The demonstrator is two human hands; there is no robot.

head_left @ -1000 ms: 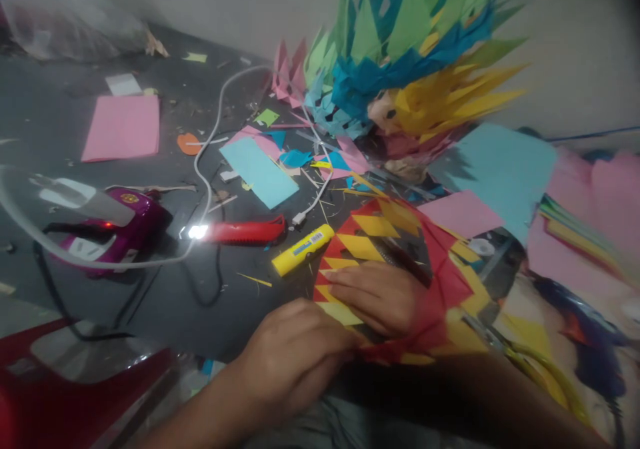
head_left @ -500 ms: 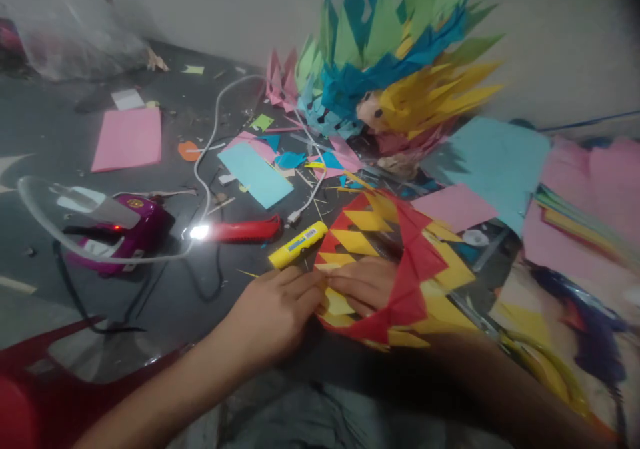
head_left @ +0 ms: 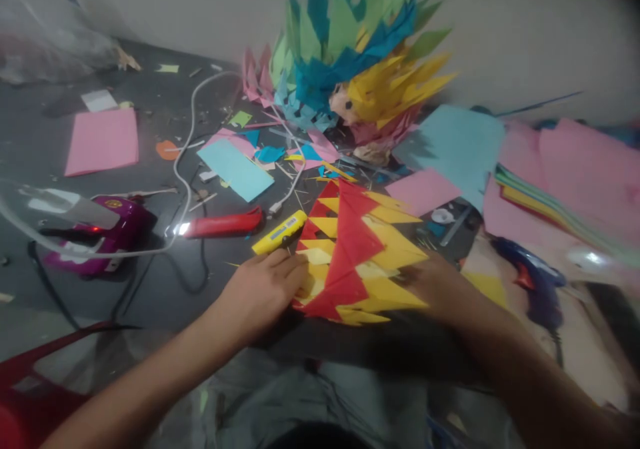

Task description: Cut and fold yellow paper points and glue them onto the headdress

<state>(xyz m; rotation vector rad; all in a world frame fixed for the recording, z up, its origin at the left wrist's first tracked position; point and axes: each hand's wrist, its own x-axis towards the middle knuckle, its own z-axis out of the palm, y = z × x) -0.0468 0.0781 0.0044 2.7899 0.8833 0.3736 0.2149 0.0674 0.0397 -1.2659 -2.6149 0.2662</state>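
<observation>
A red and yellow folded-paper ring (head_left: 353, 249) with pointed yellow tips stands on the dark table in front of me. At its left side my left hand (head_left: 273, 279) holds the lower edge, fingers bent onto the paper. My right hand (head_left: 420, 276) reaches into the ring from the right; the paper hides its fingers. A yellow tube-shaped tool (head_left: 279, 232) with a label lies just beyond my left fingers. Left of that is a long red tool (head_left: 225, 224), with a bright light at its left end.
Behind stands a large spiky folded-paper piece (head_left: 345, 56) in green, blue and yellow. A purple device (head_left: 107, 232) with a white cable sits left. Pink sheets (head_left: 575, 169), a light-blue sheet (head_left: 450, 142) and a dark-blue glue gun (head_left: 535, 282) lie right. Paper scraps litter the table.
The ring has turned so its spiky outer side faces me more, and its opening no longer shows. My right fingers have gone out of sight behind it. The view has shifted right.
</observation>
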